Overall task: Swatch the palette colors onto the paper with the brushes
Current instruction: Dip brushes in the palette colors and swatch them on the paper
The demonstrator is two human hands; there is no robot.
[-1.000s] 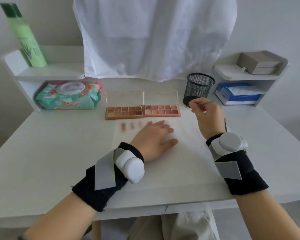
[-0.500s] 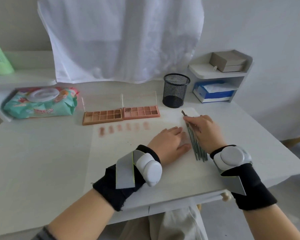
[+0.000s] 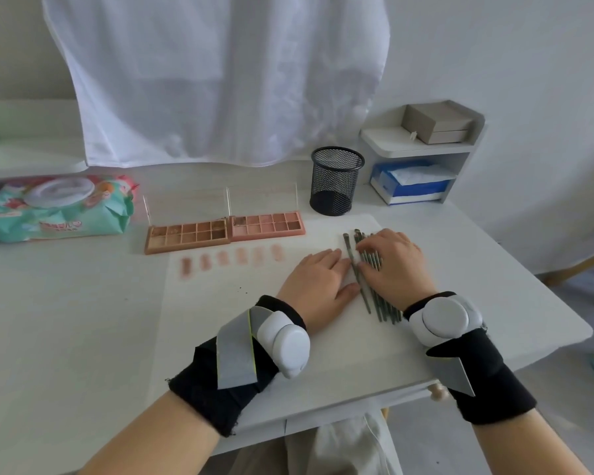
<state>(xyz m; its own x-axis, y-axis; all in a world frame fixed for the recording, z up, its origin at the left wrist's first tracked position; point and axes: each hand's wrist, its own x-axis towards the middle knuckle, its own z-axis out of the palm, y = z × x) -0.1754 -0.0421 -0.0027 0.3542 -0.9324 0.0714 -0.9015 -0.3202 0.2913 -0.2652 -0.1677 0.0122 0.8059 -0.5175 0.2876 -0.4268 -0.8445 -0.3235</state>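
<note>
On the white desk (image 3: 66, 337) in front of the draped cloth, the paper (image 3: 220, 320) carries a row of swatches (image 3: 232, 258) beyond your left hand (image 3: 318, 282), which lies flat and holds nothing. Your right hand (image 3: 390, 265) is nearer the brushes (image 3: 374, 296): they lie directly under it, side by side, long axes running away from you, with its fingers laid over the handles. I cannot tell whether any brush is pinched. The palettes (image 3: 223, 231) sit beyond, to that hand's left.
</note>
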